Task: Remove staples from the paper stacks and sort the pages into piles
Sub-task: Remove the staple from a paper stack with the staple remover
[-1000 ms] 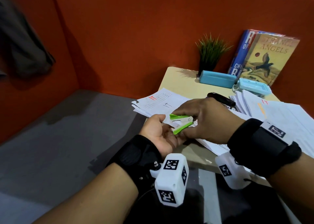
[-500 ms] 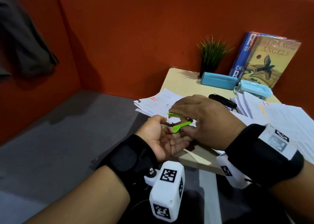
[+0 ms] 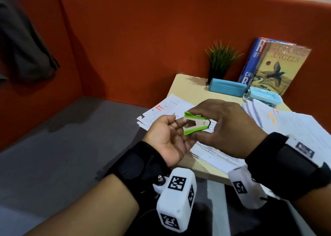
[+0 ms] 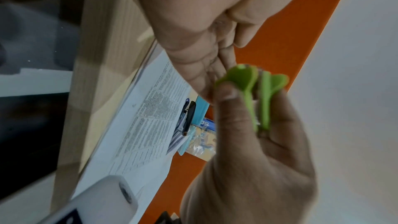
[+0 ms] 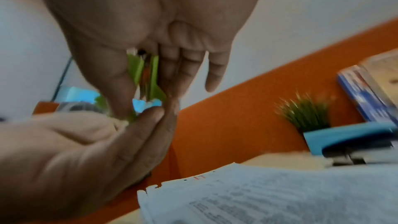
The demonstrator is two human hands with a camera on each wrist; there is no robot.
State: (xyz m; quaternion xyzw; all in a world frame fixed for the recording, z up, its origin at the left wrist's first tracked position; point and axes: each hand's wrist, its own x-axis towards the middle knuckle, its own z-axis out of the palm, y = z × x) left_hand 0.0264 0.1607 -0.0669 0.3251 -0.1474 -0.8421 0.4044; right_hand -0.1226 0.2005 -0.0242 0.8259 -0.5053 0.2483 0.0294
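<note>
My right hand (image 3: 215, 128) pinches a green staple remover (image 3: 195, 124) between thumb and fingers, its metal side facing up, just above the table's left front corner. My left hand (image 3: 179, 131) lies palm up under its claws, fingers relaxed and holding nothing. The left wrist view shows the green staple remover (image 4: 252, 94) edge-on in the right hand's fingers (image 4: 226, 94). It is blurred in the right wrist view (image 5: 148, 72). One paper stack (image 3: 161, 108) with red marks overhangs the left edge. Another stack (image 3: 218, 157) lies under my right hand, and a third (image 3: 295, 126) lies at the right.
On the back of the light wooden table (image 3: 188, 87) stand a small plant (image 3: 220, 60), two books (image 3: 279, 65) and two light-blue desk tools (image 3: 227, 87). A black stapler (image 4: 189, 118) lies on the papers. Orange partitions wall in the back and left. Grey floor lies to the left.
My right hand has lifted the staple remover and turned its flat metal side up. My left hand has stayed palm up beneath it, fingers opening out.
</note>
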